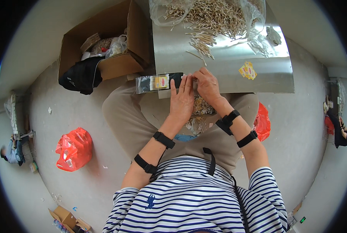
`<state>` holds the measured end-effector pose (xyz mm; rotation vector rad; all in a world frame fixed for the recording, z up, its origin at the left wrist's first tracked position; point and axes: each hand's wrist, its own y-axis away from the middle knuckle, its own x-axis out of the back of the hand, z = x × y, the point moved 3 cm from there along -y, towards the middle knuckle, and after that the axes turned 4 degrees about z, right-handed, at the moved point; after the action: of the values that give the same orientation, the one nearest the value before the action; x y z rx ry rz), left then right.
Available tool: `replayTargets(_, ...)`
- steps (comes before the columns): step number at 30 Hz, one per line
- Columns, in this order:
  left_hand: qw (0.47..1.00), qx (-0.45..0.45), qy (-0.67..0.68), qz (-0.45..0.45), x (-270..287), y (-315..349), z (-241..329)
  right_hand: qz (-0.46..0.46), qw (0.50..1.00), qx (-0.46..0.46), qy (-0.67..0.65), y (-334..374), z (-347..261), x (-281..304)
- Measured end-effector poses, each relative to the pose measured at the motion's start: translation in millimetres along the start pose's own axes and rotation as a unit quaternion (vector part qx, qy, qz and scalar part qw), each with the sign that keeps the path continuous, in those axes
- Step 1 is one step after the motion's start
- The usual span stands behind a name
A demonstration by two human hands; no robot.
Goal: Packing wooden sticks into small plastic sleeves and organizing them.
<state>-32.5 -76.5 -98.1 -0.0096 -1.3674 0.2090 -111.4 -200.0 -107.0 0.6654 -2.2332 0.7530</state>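
Note:
A clear packet of cotton swabs (160, 82) with a yellow label and a black section lies level above my left thigh, by the table's near edge. My left hand (182, 99) holds its right end, with the fingers long and close together and the thumb over the black part. Bent into a pinch, the fingers of my right hand (207, 87) meet the left fingertips at that same end. What lies between the right fingertips is mostly hidden. Beyond them, loose cotton swabs (202, 44) spread from a large heap on the metal table (224, 79).
Yellow labels (248, 71) lie on the table's right part, near crumpled clear plastic (262, 46). An open cardboard box (119, 68) with a black cloth (80, 75) over its edge stands at left. Red plastic bags (75, 149) sit on the floor either side. People sit far off at both sides.

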Motion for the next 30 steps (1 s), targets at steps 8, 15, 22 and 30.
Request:
replayTargets(8, 1.0, 0.01, -0.018, -0.013, -6.0, -3.6, 1.2, 0.064, 0.986, -0.077, 0.13, -58.0, 14.4, -6.9)
replayTargets(15, 1.0, 0.005, 0.018, 0.0, -0.6, 1.5, -2.6, -0.006, 0.978, -0.146, 0.147, -23.4, 13.2, -4.1)
replayTargets(22, 1.0, 0.005, -0.002, -0.009, -3.3, -2.3, 0.4, 0.094, 0.982, -0.125, 0.104, -34.3, 21.2, 2.8)
replayTargets(30, 1.0, 0.011, 0.006, 0.002, -8.6, 0.2, -1.5, -0.002, 0.999, -0.007, 0.046, -12.1, 4.3, -1.0)
